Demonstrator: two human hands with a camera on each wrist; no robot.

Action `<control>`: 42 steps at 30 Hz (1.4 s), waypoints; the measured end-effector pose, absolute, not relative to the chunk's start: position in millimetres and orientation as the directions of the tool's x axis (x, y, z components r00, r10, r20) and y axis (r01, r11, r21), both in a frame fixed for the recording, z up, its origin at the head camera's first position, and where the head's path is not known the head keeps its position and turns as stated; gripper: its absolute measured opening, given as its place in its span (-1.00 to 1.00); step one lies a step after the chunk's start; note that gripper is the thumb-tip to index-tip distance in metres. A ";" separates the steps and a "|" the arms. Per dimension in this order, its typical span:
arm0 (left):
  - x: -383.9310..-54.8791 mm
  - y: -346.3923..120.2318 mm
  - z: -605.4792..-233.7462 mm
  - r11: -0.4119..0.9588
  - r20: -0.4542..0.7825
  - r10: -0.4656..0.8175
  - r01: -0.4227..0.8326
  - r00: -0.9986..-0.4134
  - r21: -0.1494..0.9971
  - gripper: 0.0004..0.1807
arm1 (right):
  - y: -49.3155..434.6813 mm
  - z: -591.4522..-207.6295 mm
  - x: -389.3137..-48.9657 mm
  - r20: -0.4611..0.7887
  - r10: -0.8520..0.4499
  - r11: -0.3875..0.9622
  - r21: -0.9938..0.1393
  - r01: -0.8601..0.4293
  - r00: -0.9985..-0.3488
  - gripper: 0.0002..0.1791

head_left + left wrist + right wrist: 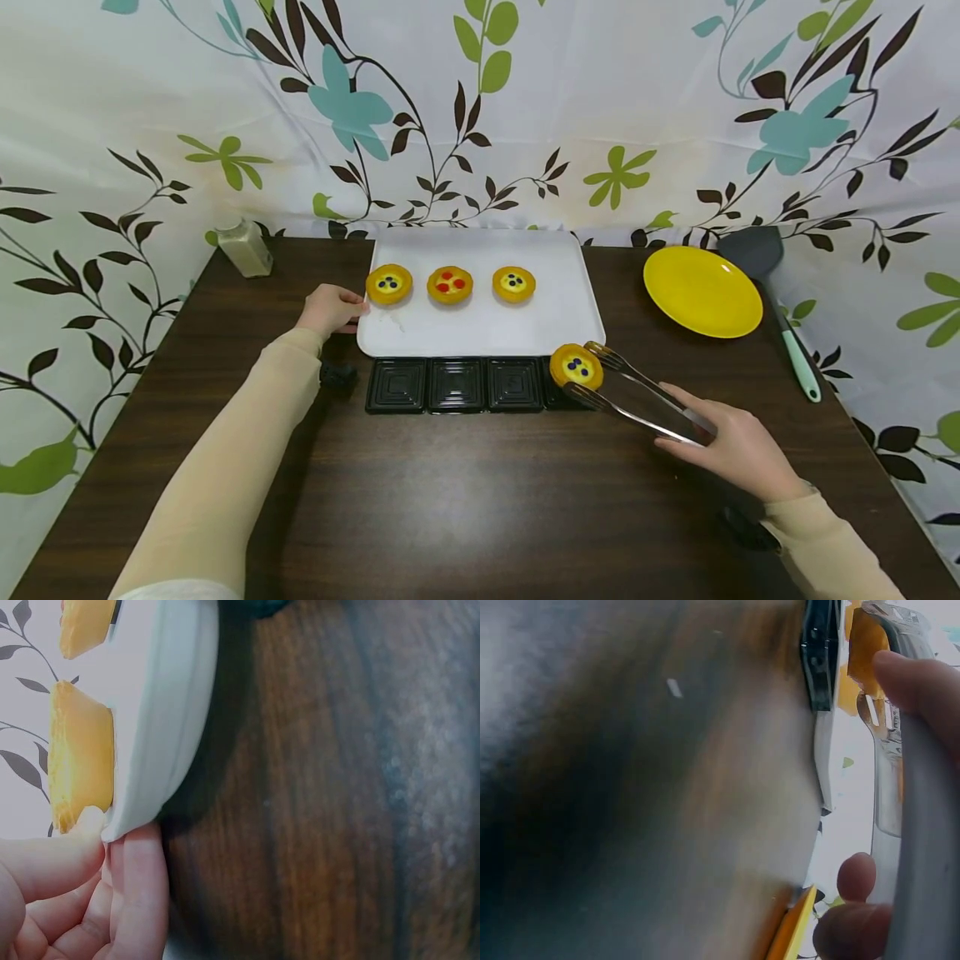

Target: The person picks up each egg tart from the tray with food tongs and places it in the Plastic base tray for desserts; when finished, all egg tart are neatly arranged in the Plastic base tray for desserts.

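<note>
My left hand [330, 308] pinches the left rim of a white tray [480, 333], thumb on top and fingers below in the left wrist view. On the tray sit three tarts: a blueberry tart [389, 284], a red-topped tart [450, 285] and another blueberry tart [513, 284]. My right hand [738, 442] grips metal tongs [637, 379]. Between the tong ends is a blueberry tart [577, 367], over the right end of a black tray with square compartments [457, 385]. The tart hides part of the rightmost compartment. In the right wrist view the tongs [887, 772] lie along the fingers.
A yellow plate [702, 292] lies at the back right, beside a spatula [801, 367] with a green handle. A small pale jar [246, 248] stands at the back left. Behind the brown table [450, 500] hangs a leaf-patterned cloth [525, 108].
</note>
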State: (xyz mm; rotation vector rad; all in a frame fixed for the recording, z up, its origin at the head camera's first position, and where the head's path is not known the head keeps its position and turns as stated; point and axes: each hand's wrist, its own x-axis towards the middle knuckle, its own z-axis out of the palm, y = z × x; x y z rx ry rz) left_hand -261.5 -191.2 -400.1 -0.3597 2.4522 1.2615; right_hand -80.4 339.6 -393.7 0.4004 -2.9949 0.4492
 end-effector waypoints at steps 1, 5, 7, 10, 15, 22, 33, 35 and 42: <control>-261.5 -191.3 -400.0 0.570 -0.424 -0.062 -0.380 -0.904 0.728 -0.61 | 339.5 -395.1 -79.3 0.125 -0.245 0.923 -0.273 -0.271 -0.961 -0.13; -262.1 -191.0 -400.0 0.573 -0.418 -0.061 -0.375 -0.907 0.729 -0.61 | 338.7 -399.9 -77.3 0.132 -0.253 0.925 -0.257 -0.279 -0.959 -0.12; -262.0 -190.7 -399.7 0.575 -0.409 -0.057 -0.364 -0.911 0.732 -0.61 | 338.1 -401.6 -77.3 0.136 -0.259 0.924 -0.253 -0.286 -0.956 -0.12; -260.3 -189.7 -397.9 0.579 -0.389 -0.048 -0.343 -0.920 0.740 -0.62 | 337.1 -403.7 -78.1 0.152 -0.276 0.923 -0.235 -0.306 -0.949 -0.12; -257.6 -188.7 -395.6 0.579 -0.382 -0.041 -0.334 -0.923 0.744 -0.63 | 335.6 -406.3 -79.1 0.177 -0.301 0.918 -0.210 -0.335 -0.937 -0.11; -259.9 -189.7 -399.6 0.579 -0.395 -0.048 -0.348 -0.917 0.738 -0.62 | 336.1 -404.9 -80.2 0.122 -0.277 0.934 -0.200 -0.298 -0.953 -0.09; -256.8 -188.3 -394.2 0.571 -0.403 -0.046 -0.355 -0.914 0.740 -0.61 | 338.0 -399.8 -81.1 0.063 -0.232 0.955 -0.173 -0.240 -0.971 -0.05; -256.9 -188.9 -394.3 0.572 -0.403 -0.044 -0.354 -0.914 0.740 -0.61 | 337.7 -399.3 -81.1 0.057 -0.227 0.957 -0.171 -0.233 -0.972 -0.05; -257.7 -190.7 -396.3 0.568 -0.400 -0.041 -0.351 -0.916 0.745 -0.60 | 336.7 -397.6 -80.6 0.057 -0.226 0.958 -0.167 -0.233 -0.972 0.00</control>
